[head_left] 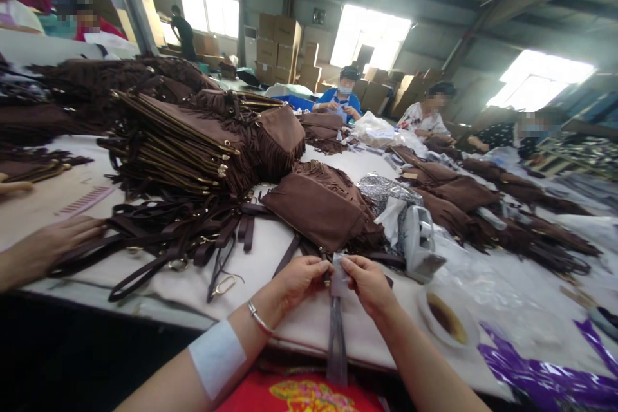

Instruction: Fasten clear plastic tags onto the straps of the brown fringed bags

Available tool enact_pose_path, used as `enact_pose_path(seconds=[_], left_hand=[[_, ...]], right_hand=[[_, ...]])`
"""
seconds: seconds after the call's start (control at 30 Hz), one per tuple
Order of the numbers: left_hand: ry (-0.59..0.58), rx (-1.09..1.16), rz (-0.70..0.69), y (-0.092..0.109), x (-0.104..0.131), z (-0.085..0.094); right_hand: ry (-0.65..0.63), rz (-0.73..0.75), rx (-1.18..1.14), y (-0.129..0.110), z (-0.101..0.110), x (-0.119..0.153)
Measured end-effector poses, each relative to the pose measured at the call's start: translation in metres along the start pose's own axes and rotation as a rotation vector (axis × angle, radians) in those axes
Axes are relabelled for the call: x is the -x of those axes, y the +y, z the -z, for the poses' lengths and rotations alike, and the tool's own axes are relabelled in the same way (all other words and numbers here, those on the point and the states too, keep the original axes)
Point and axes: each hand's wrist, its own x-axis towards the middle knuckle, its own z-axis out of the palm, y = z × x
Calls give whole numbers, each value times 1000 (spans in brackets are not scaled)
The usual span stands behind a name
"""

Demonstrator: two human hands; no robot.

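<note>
A brown fringed bag (321,209) lies in front of me with its zipped edge toward me. At its near corner, my left hand (302,280) is closed in a pinch around the zip pull (327,278). My right hand (369,280) pinches a small translucent plastic piece (340,275) between thumb and finger, right beside the left fingertips. Below the hands hangs a dark strap end (337,335), seemingly inside a clear film. A pale patch (217,357) sticks to my left forearm, above a silver bangle.
At left rise stacked brown bags (178,141), with loose dark straps (178,232) before them and another person's hand (62,241) alongside. A tape dispenser (420,241), tape roll (447,315) and purple plastic (545,367) lie to the right. Several people work across the table.
</note>
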Motion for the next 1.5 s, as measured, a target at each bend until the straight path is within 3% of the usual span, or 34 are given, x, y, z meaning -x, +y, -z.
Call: enact_pose_path(seconds=[0.3,0.53,0.8,1.0,1.5], left_hand=[[-87,117,54,-1,-3,10],[-23,59,59,-1,-3,9],[21,-35,-22,21,-8,3],[15,-108,-43,21,-13,-3],[76,-313,-123,13,-10,1]], right_hand=[[34,2,34,5,5,-1],[54,-14,56,9,-1,-1],[-35,168,360,-2,3,19],[-34,259,454,-7,1,28],[16,158,454,-5,-4,28]])
